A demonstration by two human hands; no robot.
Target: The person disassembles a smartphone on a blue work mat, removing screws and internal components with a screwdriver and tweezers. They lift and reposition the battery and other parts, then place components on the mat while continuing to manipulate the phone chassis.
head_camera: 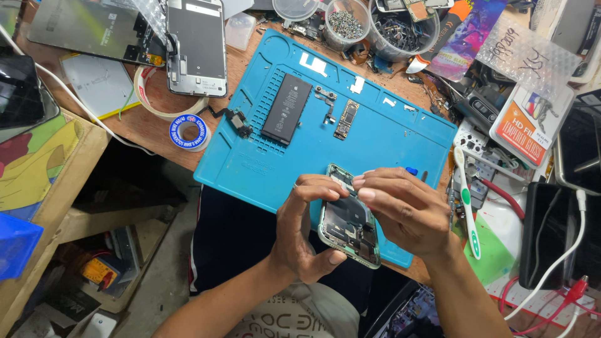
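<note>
My left hand (305, 233) cradles an opened phone body (350, 219), palm under its lower half, thumb hooked on the near edge, fingers curled over the top. My right hand (404, 209) comes in from the other side with fingertips pinched narrow at the upper end of the frame; I cannot tell whether anything tiny sits between them. The phone hangs just above the near edge of the blue work mat (388, 134) on the bench (156, 119). I judge it light and stiff, but the exposed boards and ribbon cables look fragile, so I would grip it by the metal rim only. Further out on the mat lie a black battery (287, 107) and a small circuit board (345, 119); a detached screen (196, 47) rests beyond.
</note>
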